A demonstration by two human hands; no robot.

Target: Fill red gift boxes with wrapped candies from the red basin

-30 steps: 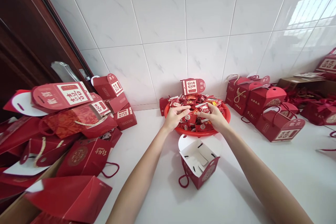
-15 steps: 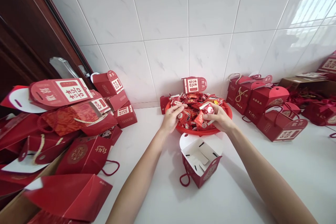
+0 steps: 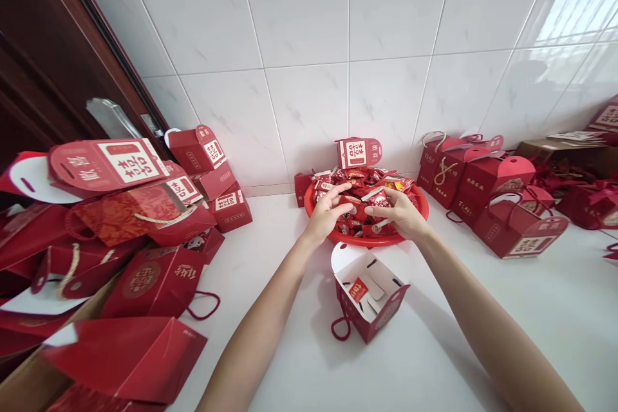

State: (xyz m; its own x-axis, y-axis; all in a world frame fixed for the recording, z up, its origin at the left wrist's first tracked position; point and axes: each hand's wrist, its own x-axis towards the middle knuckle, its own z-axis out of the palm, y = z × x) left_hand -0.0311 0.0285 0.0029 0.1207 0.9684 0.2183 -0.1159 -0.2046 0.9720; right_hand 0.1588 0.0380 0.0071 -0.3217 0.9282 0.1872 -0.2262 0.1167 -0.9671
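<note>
My left hand reaches over the left side of a red basin, fingers apart and holding nothing that I can make out. Over the basin's right side, my right hand has thumb and fingers closed around a red-and-white candy packet. Many small red candy packets fill the basin. In front of it stands a red gift box with its top open and a dark red cord loop at its left. One small red packet lies inside on the white bottom.
Red gift boxes pile up on the left, near a dark door. More boxes with cord handles stand to the right. Behind the basin, another box rests against the tiled wall. The white tabletop supports them.
A small red packet now lies in the gift box. My left hand has opened and moved slightly right over the basin. My right hand has lowered a little toward the candy.
</note>
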